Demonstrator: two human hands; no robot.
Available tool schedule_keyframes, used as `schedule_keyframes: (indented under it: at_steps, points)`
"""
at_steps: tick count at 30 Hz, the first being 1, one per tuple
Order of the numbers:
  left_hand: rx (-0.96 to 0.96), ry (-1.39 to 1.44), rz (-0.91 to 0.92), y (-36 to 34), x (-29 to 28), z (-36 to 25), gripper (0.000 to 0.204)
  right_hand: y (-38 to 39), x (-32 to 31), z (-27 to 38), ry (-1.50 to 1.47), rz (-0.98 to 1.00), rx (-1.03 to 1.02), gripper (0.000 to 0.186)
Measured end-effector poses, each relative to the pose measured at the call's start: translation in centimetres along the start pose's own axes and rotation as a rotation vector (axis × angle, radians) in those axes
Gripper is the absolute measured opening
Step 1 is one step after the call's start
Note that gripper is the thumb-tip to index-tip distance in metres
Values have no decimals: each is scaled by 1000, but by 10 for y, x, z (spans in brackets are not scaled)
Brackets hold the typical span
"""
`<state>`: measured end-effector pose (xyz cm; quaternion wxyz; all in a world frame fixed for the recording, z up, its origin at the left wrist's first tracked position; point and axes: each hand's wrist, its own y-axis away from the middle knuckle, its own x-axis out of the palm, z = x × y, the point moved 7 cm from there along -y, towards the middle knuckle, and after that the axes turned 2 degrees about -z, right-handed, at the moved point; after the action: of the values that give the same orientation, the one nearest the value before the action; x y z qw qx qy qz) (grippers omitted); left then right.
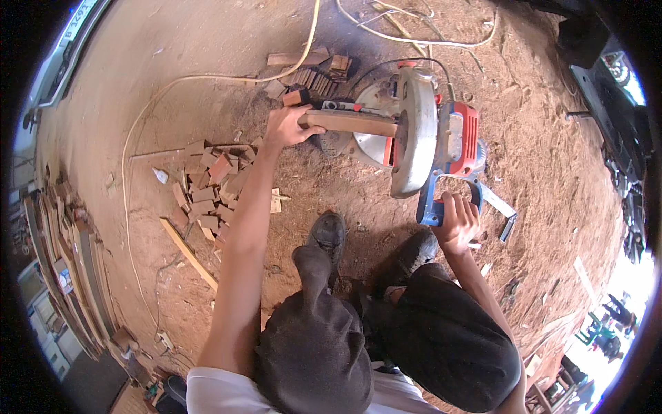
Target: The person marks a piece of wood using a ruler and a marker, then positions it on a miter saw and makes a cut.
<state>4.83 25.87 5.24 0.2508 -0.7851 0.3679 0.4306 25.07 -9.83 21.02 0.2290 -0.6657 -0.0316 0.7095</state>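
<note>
Wooden strip [357, 123] in left grip [285, 127], far end at saw [418, 124]

reddish dirt floor [552, 179] that spread across the workspace, long boards [84, 269] that lay at the left, pale vehicle [67, 62] that stood upper left, bright daylight [638, 293] that glared lower right

The curved silver metal blade guard [416, 131] hides the right end of the brown wooden bar [355, 123], the bare left forearm [241, 276] covers some reddish-brown wooden blocks [202, 208], and a white vehicle [67, 48] is cut off upper left.
</note>
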Motion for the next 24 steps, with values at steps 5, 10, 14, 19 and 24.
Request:
schedule_keyframes:
  at_steps: [5, 10, 14, 19, 24]
  points:
    - [40, -26, -64, 5, -7, -6, 77, 5, 6, 0, -18, 4, 7, 30]
    - [43, -32, -68, 4, -1, 3, 78, 3, 5, 2, -26, -10, 3, 26]
    - [3, -33, -13, 3, 4, 5, 79, 8, 9, -1, 0, -7, 21, 24]
    - [13, -36, -37, 1, 6, 6, 77, 3, 6, -1, -7, 15, 9, 22]
    - [-8, -74, -12, 3, 4, 6, 76, 4, 7, 2, -2, 16, 8, 25]
